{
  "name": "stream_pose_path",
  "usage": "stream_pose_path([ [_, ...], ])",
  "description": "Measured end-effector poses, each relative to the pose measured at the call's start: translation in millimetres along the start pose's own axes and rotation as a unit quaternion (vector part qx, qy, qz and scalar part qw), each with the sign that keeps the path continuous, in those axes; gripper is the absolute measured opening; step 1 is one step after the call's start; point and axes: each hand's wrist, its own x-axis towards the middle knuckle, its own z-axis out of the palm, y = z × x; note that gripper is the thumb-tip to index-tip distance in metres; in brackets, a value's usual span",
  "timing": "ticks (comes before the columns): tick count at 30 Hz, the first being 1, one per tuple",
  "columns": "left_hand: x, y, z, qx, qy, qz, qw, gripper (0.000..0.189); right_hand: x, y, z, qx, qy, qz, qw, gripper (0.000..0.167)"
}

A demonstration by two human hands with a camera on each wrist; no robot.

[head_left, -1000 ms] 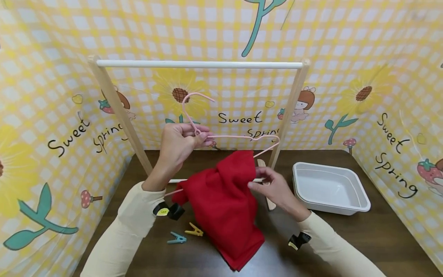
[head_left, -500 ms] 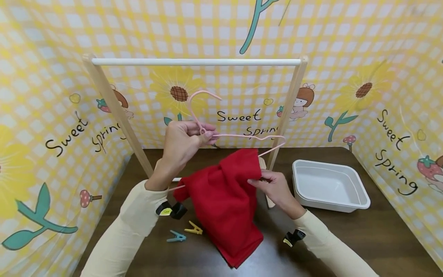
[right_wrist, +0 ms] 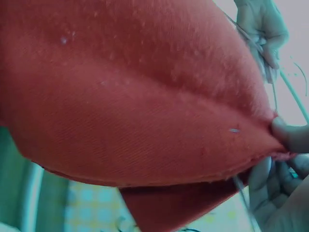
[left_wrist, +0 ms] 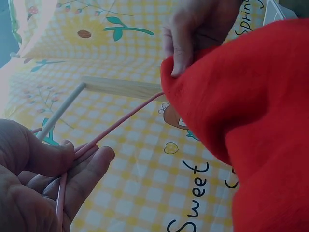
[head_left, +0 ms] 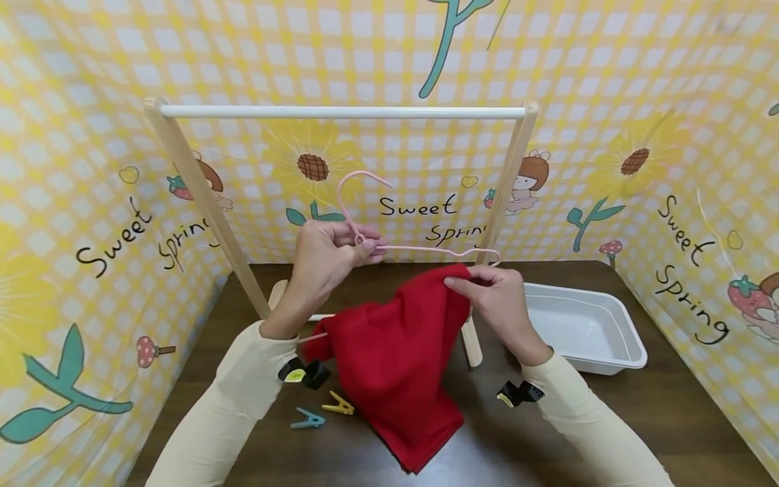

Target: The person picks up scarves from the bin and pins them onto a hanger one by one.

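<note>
My left hand (head_left: 322, 260) pinches a pink wire hanger (head_left: 429, 248) at the neck, with its hook pointing up. A piece of red cloth (head_left: 395, 358) hangs over the hanger's lower part in loose folds; its exact kind is unclear. With thumb and fingers, my right hand (head_left: 502, 304) pinches the cloth's upper right edge, close beneath the hanger's right end. In the left wrist view, the hanger's arm (left_wrist: 125, 116) runs from the left hand to the cloth's pinched corner. The right wrist view shows the cloth's edge (right_wrist: 212, 180) with wire coming out below it.
A wooden rack with a white top bar (head_left: 341, 111) stands behind the hands. A blue clothespin (head_left: 308, 419) and a yellow clothespin (head_left: 339, 404) lie on the dark table (head_left: 243, 453), left of the cloth. At right sits a white tub (head_left: 587, 328), partly behind the right hand.
My right hand has risen with the cloth's right edge, which now covers more of the hanger's right arm. My left hand and the hanger have shifted slightly right.
</note>
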Motion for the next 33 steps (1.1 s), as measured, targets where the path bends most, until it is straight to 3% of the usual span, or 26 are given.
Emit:
stream_pose_path([
  [2,-1.3,0.4,-0.7,-0.004,0.001,-0.003,1.0,0.013,4.3,-3.3,-0.7,-0.042,0.016,0.006,0.999,0.021],
  [4,-2.4,0.4,0.2,-0.007,0.0,-0.006,1.0,0.013,6.3,-2.5,-0.5,-0.11,0.035,-0.013,0.9933,0.02],
  [7,-2.5,-0.8,3.4,-0.006,-0.003,-0.004,1.0,0.012,5.9,1.5,2.5,-0.212,0.056,-0.087,0.9717,0.02],
  [9,-2.5,-1.4,6.0,-0.007,-0.003,-0.006,1.0,0.012,3.9,4.6,6.1,-0.262,0.073,-0.135,0.9528,0.024],
  [11,-1.9,-1.6,8.0,-0.005,-0.001,-0.006,1.0,0.011,2.0,6.4,9.0,-0.288,0.083,-0.162,0.9402,0.03],
  [15,-1.6,1.3,10.2,0.0,0.0,-0.005,1.0,0.012,-2.8,12.2,11.3,-0.289,0.107,-0.194,0.9313,0.037],
  [18,-1.0,4.3,10.6,0.008,-0.003,0.001,1.0,0.012,-7.4,17.5,11.1,-0.267,0.144,-0.253,0.9189,0.031],
  [21,-1.5,7.6,9.8,0.018,-0.006,0.01,0.9998,0.012,-14.5,20.5,11.9,-0.245,0.187,-0.337,0.8896,0.024],
  [23,-1.2,9.3,9.4,0.02,-0.009,0.014,0.9997,0.012,-18.5,19.2,13.9,-0.227,0.205,-0.401,0.8636,0.021],
  [25,-0.8,10.9,9.3,0.025,-0.011,0.019,0.9994,0.012,-21.6,14.5,16.9,-0.21,0.197,-0.457,0.8417,0.021],
  [28,0.3,14.6,10.3,0.037,-0.012,0.031,0.9987,0.011,-23.6,4.4,24.6,-0.188,0.149,-0.522,0.8183,0.022],
  [33,2.2,22.6,15.7,0.056,-0.021,0.054,0.9968,0.008,-24.1,-8.4,44.7,-0.231,0.077,-0.575,0.7812,0.021],
])
